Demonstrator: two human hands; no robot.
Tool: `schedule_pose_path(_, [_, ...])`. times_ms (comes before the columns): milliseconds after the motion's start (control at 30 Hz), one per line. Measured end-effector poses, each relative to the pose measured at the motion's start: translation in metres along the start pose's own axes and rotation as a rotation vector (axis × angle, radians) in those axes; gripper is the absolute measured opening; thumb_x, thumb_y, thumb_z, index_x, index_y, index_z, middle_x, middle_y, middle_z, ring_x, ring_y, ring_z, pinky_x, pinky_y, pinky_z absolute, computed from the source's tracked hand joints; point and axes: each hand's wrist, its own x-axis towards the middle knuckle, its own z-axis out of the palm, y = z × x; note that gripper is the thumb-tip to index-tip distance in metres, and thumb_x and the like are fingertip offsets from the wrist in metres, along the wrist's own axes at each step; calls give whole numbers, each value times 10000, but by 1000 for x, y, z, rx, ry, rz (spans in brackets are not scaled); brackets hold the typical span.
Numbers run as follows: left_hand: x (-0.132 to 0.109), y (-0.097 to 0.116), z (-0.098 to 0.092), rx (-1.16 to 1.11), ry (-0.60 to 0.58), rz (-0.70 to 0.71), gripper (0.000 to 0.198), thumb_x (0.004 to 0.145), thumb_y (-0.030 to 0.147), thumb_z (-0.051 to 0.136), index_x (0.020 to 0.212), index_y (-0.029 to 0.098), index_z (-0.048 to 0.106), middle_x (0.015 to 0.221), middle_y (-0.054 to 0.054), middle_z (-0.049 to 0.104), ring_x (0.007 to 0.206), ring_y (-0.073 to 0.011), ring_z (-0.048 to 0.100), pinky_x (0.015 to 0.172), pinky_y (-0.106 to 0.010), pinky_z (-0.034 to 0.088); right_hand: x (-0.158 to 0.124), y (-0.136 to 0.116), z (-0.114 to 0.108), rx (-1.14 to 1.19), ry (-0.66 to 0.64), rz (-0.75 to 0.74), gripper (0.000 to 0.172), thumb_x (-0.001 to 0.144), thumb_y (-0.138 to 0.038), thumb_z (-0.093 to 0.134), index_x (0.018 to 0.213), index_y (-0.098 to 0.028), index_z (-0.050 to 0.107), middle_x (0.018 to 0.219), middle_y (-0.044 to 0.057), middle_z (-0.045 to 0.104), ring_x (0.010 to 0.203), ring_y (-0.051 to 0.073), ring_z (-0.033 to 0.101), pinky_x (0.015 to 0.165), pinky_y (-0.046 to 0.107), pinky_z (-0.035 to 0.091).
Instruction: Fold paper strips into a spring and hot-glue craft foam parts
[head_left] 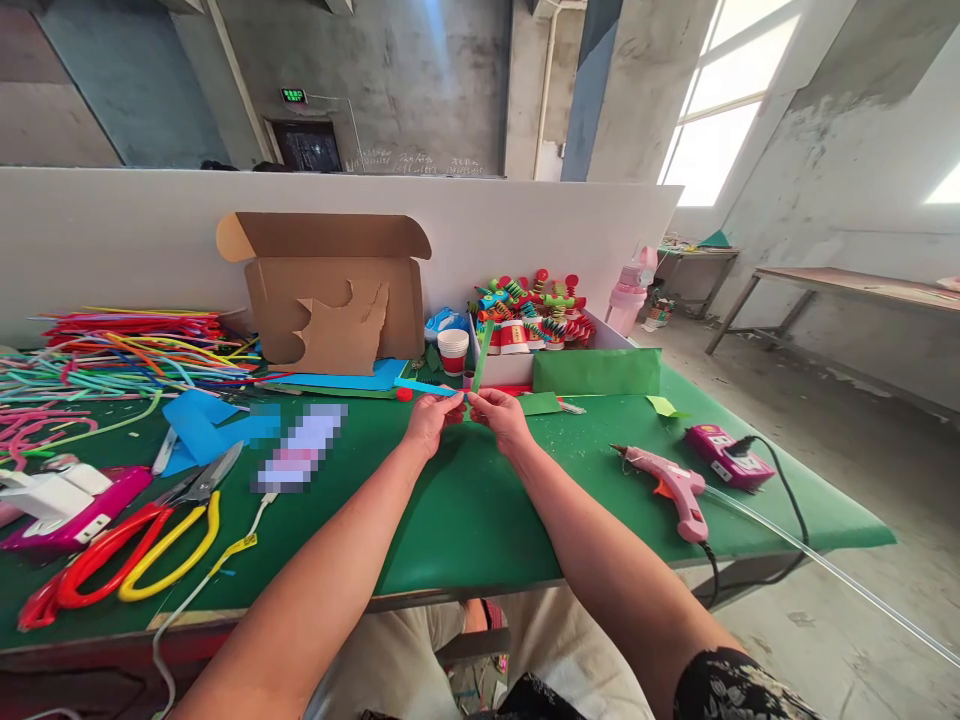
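My left hand (430,420) and my right hand (500,417) meet over the green table (465,520), fingers pinched together. Between them they hold thin paper strips: a blue strip (424,387) runs out to the left from my left hand, and a green strip (482,358) rises upward from where the fingertips meet. A small pink tube (469,379) stands just behind the hands.
A pink glue gun (673,487) and a pink power strip (726,457) lie to the right. Red and yellow scissors (127,545) lie at the left, near coloured pipe cleaners (120,350). Behind stand a cardboard box (330,290), paper cups (453,351) and a tray of colourful figures (532,315).
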Motion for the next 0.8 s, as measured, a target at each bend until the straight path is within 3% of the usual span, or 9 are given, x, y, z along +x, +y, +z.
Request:
schedule_pose_path(400, [4,-3,-1,21,53,-33,445,423,455,876,660,143,667,552,-4,608,528,-118,539,522,-256,436,2,2,-3,-5,-5,39,375,457,-417,880,641,-174,661,547,-41,607,515,84,538,549,237,482])
schedule_pose_path(800, [2,-2,-1,62,33,12,432,455,470,870,637,168,621,558,15,595,527,-110,535,523,-243,433,4,7,-1,-53,-59,-51,364,480,-364,873,635,-191,593,539,-49,609,512,101,559,579,263,506])
